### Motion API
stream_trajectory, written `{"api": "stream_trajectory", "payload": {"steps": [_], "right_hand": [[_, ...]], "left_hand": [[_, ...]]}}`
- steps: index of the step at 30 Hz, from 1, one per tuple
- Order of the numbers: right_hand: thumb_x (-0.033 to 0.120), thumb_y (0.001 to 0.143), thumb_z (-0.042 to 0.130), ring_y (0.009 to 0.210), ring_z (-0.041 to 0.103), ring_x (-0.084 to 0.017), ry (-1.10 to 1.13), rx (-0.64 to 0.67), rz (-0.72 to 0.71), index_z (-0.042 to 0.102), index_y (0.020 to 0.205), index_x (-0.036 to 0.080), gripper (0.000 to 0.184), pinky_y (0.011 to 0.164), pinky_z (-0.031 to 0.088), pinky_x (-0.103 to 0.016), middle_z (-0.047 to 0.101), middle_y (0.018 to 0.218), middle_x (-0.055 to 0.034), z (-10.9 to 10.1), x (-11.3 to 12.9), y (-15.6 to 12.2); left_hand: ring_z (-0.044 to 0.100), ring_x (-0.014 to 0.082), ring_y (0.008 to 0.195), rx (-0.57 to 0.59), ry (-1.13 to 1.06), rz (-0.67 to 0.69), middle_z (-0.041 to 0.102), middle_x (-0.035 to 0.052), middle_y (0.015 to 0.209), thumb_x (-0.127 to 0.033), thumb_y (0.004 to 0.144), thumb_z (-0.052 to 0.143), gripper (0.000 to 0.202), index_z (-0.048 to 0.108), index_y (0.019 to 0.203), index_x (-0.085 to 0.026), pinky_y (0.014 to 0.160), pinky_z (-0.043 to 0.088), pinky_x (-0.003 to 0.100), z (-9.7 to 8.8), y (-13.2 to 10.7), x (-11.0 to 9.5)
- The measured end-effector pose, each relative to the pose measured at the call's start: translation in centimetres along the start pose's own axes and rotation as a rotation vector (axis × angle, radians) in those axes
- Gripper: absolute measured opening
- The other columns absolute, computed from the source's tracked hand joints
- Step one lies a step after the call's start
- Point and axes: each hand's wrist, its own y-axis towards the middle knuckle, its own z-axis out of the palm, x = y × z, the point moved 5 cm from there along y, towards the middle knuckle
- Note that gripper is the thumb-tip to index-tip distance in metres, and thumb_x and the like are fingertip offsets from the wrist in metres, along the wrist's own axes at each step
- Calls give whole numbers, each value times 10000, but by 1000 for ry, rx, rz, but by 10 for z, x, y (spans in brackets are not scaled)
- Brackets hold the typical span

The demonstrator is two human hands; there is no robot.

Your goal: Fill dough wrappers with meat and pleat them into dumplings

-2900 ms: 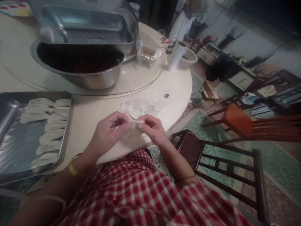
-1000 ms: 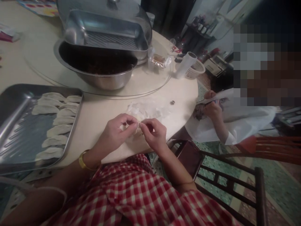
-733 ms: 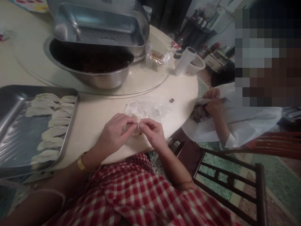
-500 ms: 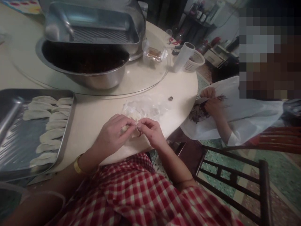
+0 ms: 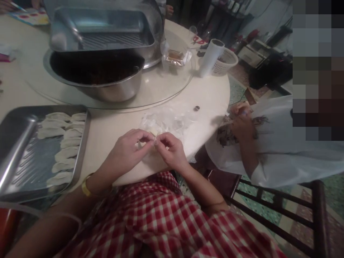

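Over the table's near edge, my left hand (image 5: 134, 145) and my right hand (image 5: 170, 148) meet fingertip to fingertip. Both pinch the edge of a small pale dumpling (image 5: 154, 140), which the fingers mostly hide. Just beyond them lies a crumpled clear plastic bag (image 5: 172, 120), with something pale in or on it. To the left, a metal tray (image 5: 40, 157) holds folded dumplings (image 5: 66, 154) lined up along its right side.
A steel bowl (image 5: 107, 91) of dark filling stands on the glass turntable (image 5: 161, 93), a second metal tray (image 5: 107, 27) over its back. A plastic-wrapped package (image 5: 174, 59), a roll (image 5: 212, 57) and a white basket (image 5: 225, 61) stand farther right. Another person's hands (image 5: 243, 118) work beside a wooden chair (image 5: 276, 208).
My fingertips have drawn closer together on the dumpling. The view has shifted slightly, and the person at right appears lower and nearer. A hand now shows at the far top left.
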Motion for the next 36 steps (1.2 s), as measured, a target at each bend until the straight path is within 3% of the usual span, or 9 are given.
{"api": "stream_trajectory", "payload": {"steps": [5, 12, 17, 24, 31, 36], "right_hand": [[258, 904, 504, 759, 586, -123, -136, 3, -132, 611, 804, 189, 162, 711, 490, -266, 643, 799, -27, 1, 7, -3], [314, 871, 551, 690, 566, -108, 36, 26, 36, 634, 789, 189, 171, 664, 463, -250, 616, 730, 6, 1, -3, -4], [329, 862, 560, 703, 578, -112, 33, 31, 51, 638, 779, 188, 181, 676, 463, -249, 636, 735, 1, 1, -5, -3], [299, 848, 570, 684, 562, -104, -22, 80, 58, 620, 748, 183, 161, 655, 450, -238, 630, 719, 8, 1, -6, -2], [335, 811, 600, 608, 514, -84, 199, 131, 219, 608, 744, 185, 164, 586, 420, -224, 583, 662, 33, 4, -17, -1], [360, 769, 643, 541, 493, -66, 361, 139, 347, 601, 736, 184, 184, 534, 421, -212, 559, 619, 52, 4, -22, 1]], "left_hand": [[620, 197, 832, -13, 114, 65, 682, 31, 838, -289, 867, 518, 145, 629, 840, -199, 785, 491, 351, -1, -1, -6], [604, 197, 834, -42, 186, 157, 675, 33, 839, -270, 897, 491, 142, 607, 853, -202, 776, 482, 347, 0, -5, -9], [576, 205, 775, -55, 298, 219, 659, 35, 778, -256, 899, 477, 155, 586, 801, -206, 739, 460, 354, 3, -3, -15], [562, 186, 727, 22, 189, 128, 618, 14, 710, -230, 840, 497, 131, 553, 724, -210, 697, 454, 329, 5, 3, -11], [571, 159, 727, 98, 30, -26, 627, 12, 780, -272, 822, 530, 109, 585, 765, -196, 671, 466, 289, 10, 6, 3], [592, 152, 736, 93, -32, -73, 660, 13, 818, -311, 865, 527, 152, 626, 845, -198, 679, 478, 273, 10, 5, 10]]}}
